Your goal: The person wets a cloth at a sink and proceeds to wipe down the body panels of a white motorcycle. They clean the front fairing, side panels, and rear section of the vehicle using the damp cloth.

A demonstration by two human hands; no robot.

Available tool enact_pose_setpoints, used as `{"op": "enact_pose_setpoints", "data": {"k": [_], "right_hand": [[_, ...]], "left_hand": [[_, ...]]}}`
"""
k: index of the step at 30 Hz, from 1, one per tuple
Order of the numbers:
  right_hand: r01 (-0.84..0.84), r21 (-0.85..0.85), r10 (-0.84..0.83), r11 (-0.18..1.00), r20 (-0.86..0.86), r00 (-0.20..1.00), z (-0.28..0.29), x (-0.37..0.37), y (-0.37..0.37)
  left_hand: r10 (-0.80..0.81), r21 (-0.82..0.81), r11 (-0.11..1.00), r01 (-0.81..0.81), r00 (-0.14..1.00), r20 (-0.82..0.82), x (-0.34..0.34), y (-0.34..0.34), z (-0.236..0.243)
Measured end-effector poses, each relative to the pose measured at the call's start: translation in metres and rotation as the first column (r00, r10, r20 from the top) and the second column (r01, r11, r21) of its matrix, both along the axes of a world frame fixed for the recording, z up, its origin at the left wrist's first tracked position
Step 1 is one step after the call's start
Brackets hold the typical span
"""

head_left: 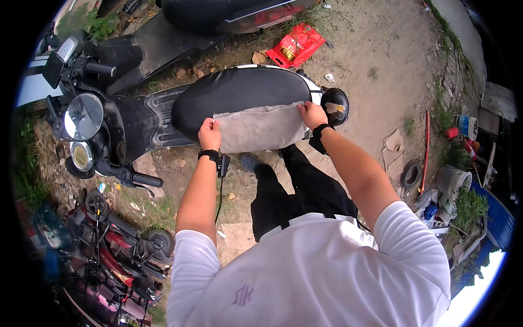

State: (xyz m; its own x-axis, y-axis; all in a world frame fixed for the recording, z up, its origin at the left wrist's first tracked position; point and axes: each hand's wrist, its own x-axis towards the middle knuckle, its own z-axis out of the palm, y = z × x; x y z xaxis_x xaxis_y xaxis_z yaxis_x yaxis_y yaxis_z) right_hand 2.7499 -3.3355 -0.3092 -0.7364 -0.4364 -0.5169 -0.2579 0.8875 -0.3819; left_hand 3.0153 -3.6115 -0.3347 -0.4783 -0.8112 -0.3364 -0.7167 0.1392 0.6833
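My left hand point(210, 132) pinches the left end of a grey rectangular cloth point(258, 132), and my right hand point(313, 115) grips its top right corner. The cloth is stretched between my hands and lies over the near side of a black scooter seat point(239, 90). Its lower part hangs toward me. The scooter's handlebar point(146, 179), round mirror point(83, 117) and ribbed footboard point(166, 117) are to the left. At the seat's right end is a black rounded object point(335, 100) with a pale patch. A dark device with a cable point(223, 166) is at my left wrist.
Behind the seat are another black scooter point(190, 16) and a red bag point(295, 46) on dirt ground. Red and dark scooters point(120, 256) crowd the lower left. At right lie cardboard point(392, 152), a tyre point(411, 173), a red pole point(425, 152), buckets point(452, 180) and assorted junk.
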Motion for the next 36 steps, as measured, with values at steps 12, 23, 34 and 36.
{"op": "enact_pose_setpoints", "data": {"k": [12,23,34,36], "right_hand": [[0.218,-0.261,-0.197,0.94,0.103,0.975,-0.017,0.006,-0.005],[0.084,-0.256,-0.049,0.963,0.142,0.989,-0.013,0.024,0.011],[0.2,-0.403,-0.17,0.893,0.108,0.979,0.1,0.132,0.058],[0.193,-0.398,-0.161,0.897,0.113,0.981,0.122,0.147,0.057]], "left_hand": [[0.065,-0.293,0.956,-0.035,0.994,0.091,-0.026,0.033,-0.032],[0.03,0.15,0.988,-0.039,0.998,0.059,-0.006,0.033,-0.013],[0.326,0.794,0.583,0.169,0.847,-0.419,0.083,0.075,0.073],[0.376,0.812,0.556,0.179,0.816,-0.438,0.104,0.084,0.083]]}}
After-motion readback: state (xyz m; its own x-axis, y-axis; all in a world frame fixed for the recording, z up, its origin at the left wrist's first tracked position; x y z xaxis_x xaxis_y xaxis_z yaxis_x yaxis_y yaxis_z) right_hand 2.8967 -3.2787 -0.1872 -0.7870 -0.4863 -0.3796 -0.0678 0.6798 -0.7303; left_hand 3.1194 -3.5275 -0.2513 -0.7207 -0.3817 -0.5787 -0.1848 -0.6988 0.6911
